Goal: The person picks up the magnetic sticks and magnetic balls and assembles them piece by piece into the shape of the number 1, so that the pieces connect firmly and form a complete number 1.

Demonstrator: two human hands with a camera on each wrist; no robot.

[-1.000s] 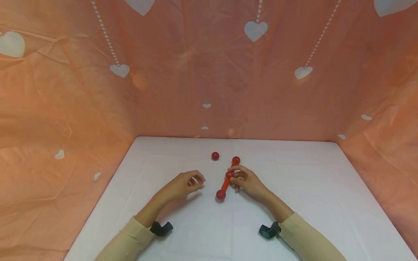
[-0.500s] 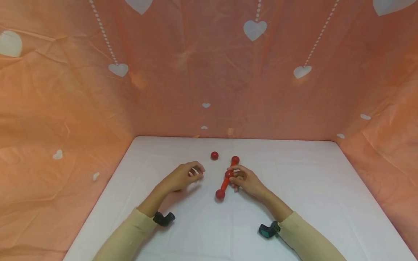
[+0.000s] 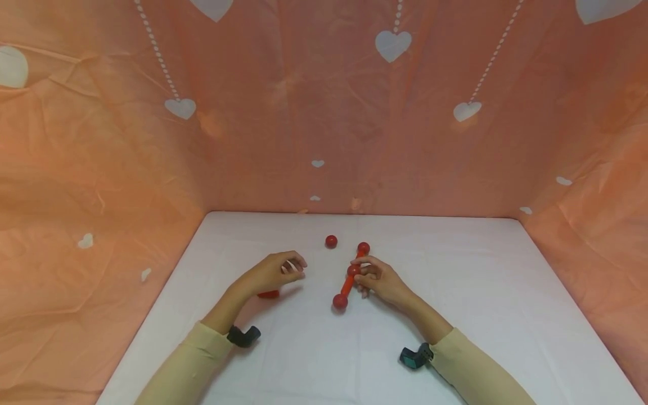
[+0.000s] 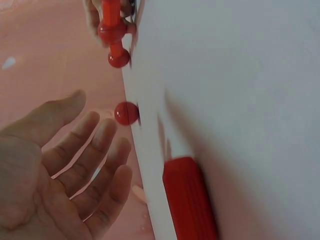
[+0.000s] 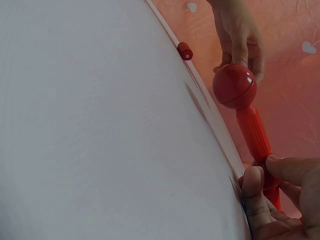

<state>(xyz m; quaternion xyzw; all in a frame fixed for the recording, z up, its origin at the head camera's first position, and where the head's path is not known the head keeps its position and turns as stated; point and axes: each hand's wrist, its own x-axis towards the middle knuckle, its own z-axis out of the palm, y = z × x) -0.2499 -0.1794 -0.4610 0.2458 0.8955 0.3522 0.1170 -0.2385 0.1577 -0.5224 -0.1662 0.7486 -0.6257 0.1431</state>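
Note:
My right hand (image 3: 383, 281) pinches the middle of a red toy dumbbell-like piece, a ball-and-rod assembly (image 3: 347, 286) with a ball at each end and one in the middle. Its nearer end ball (image 5: 235, 86) looms large in the right wrist view. Over the left half of the table hovers my left hand (image 3: 275, 270), fingers relaxed and holding nothing. Beneath its wrist lies a loose red ribbed rod (image 4: 187, 200), mostly hidden by the arm in the head view. A single red ball (image 3: 331, 241) rests farther back, between the hands and left of the assembly.
A white-covered table (image 3: 455, 270) lies under both hands. Orange cloth (image 3: 263, 140) with pale hearts surrounds it at the back and sides. Each wrist wears a dark camera mount, the left one (image 3: 244, 336) close above the tabletop.
My left hand has moved away from me and then left, so the loose red rod now shows under its wrist. The right hand keeps its grip on the assembly, nearly still.

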